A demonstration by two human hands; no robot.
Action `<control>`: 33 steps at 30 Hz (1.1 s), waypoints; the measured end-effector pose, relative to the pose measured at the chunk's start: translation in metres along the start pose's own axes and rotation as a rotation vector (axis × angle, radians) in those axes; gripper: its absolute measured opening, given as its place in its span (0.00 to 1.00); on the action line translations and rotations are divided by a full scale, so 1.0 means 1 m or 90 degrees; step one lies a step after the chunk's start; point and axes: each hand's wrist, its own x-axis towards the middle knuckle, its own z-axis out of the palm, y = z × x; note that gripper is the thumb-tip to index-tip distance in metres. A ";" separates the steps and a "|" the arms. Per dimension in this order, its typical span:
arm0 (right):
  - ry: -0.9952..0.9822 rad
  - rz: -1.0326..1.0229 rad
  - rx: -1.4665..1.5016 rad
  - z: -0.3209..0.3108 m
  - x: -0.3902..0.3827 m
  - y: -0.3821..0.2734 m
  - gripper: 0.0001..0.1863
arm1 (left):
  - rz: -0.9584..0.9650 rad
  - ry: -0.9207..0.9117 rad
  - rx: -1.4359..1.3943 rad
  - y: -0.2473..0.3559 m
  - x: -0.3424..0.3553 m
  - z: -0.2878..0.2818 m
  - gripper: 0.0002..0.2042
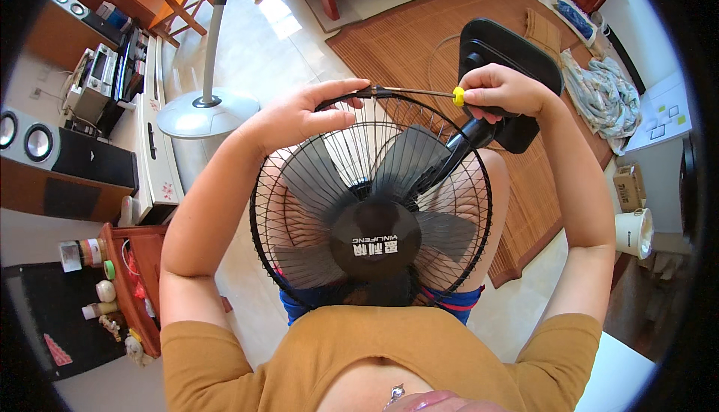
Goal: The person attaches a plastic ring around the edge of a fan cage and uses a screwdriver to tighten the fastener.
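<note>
A black electric fan (374, 240) rests tipped across my lap, its round wire guard facing up and dark blades inside. My left hand (318, 108) grips the guard's far rim, index finger reaching to a small black clip (380, 93). A screwdriver (427, 93) lies nearly level above that rim, its thin shaft running to the clip. My right hand (505, 91) is closed around the handle, mostly hidden in the palm; a yellow part shows by the fingertips. Whether the tip sits in a screw is too small to tell. Behind my right hand is the fan's black base (513, 41).
A brown woven mat (419, 26) covers the floor ahead and right. At left stand a pole on a round silvery base (208, 112), a speaker (67, 150) and a reddish cabinet (138, 262). A white bucket (633, 234) and crumpled cloth (603, 97) are at right.
</note>
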 end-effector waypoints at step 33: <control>0.577 -0.447 -0.838 0.047 -0.012 -0.004 0.15 | -0.001 0.008 -0.024 -0.007 -0.001 0.001 0.25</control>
